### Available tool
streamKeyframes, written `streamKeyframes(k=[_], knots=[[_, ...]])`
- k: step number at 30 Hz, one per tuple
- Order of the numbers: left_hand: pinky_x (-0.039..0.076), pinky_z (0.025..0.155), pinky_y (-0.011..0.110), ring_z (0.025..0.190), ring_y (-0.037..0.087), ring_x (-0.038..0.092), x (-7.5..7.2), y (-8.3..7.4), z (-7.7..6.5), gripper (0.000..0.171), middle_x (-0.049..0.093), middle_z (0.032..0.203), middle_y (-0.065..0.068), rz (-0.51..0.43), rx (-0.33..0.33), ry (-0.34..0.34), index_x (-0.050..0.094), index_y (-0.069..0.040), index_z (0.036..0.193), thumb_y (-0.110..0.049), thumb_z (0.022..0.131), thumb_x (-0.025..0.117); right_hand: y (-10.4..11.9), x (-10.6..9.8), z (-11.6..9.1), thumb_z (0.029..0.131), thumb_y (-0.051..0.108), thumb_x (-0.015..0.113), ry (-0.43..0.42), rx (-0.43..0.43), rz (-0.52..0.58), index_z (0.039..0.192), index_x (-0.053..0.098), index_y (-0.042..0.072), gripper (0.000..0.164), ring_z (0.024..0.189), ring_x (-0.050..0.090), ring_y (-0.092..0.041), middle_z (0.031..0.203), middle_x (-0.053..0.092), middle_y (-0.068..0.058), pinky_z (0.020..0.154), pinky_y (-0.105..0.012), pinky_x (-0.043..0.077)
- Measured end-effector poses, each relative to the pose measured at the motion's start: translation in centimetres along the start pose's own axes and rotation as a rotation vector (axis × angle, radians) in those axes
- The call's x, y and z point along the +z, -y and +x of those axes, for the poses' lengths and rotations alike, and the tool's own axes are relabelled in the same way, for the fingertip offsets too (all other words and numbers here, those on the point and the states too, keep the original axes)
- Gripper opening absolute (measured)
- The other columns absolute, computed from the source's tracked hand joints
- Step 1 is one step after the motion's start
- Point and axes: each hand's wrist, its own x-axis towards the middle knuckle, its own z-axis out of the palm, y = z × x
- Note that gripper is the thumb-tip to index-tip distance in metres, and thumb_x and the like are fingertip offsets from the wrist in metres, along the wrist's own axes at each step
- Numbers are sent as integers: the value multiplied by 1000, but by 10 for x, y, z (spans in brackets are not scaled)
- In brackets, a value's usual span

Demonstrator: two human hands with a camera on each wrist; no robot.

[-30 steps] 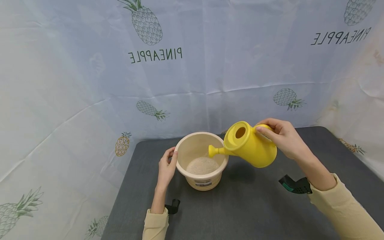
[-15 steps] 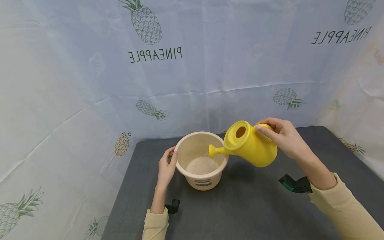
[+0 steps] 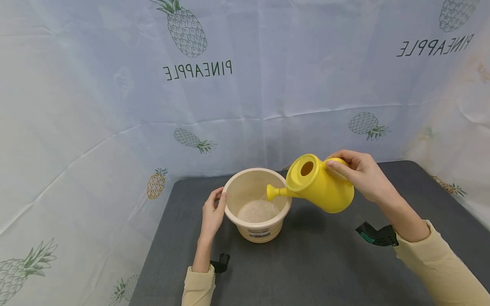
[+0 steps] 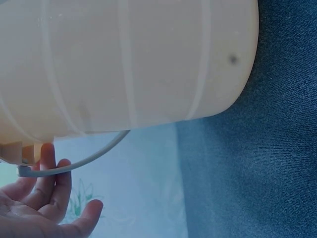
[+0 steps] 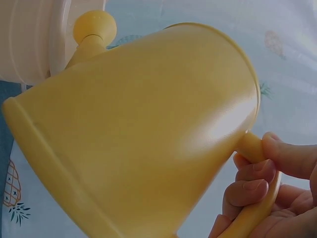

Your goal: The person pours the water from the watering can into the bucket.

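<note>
watering can [image 3: 323,189] | smooth yellow | tilted | spout [image 3: 277,192] over cream bucket [image 3: 245,187]

The bucket [image 3: 250,183] stands on the table [image 3: 291,272], left of the watering can [image 3: 325,189], before the curtain [image 3: 291,85].

The right hand [image 3: 361,176] gripped a tilted yellow watering can [image 3: 325,191], its spout [image 3: 276,193] over the cream bucket [image 3: 245,189]. The left hand [image 3: 212,212] touched the bucket's rim [image 3: 239,221].

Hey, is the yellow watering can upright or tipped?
Tipped: the watering can leans toward the beige bucket, its spout reaching over the bucket.
</note>
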Motion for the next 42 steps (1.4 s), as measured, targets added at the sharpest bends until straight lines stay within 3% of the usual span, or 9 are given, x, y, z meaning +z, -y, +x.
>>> streamKeyframes(k=[42], knots=[[45,60,24,82,40,56,0,-1,-1,32,56,100,26,-2,-7,5,49,5,120,-12,92,47,4,-1,2,90,16,53,23,-22,-38,101,60,3,19,64,54,-19,84,61,-9,55,-26,46]])
